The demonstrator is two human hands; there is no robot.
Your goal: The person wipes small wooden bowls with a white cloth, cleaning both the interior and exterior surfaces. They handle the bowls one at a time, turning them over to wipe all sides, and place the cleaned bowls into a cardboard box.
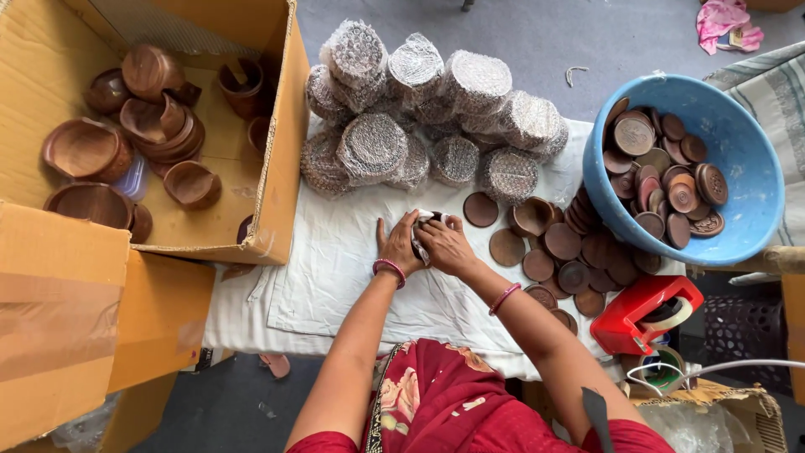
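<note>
Left hand [399, 245] and right hand [445, 243]: together at mid-bench, fingers [433, 231] of both closed around one small wrapped bundle [422, 237], held on the white cloth [335, 260].
Bubble-wrapped stacks [419, 109]: heaped on the cloth's far edge, beyond the hands.
Loose brown wooden discs [562, 247]: spread right of the hands.
Blue tub [738, 143]: far right, holding more discs.
Cardboard box [281, 126]: left, containing wooden bowls [88, 147].
Red tape dispenser [650, 315]: near right.

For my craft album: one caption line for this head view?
Both hands, left hand and right hand, press a small wrapped bundle on white cloth.
</note>
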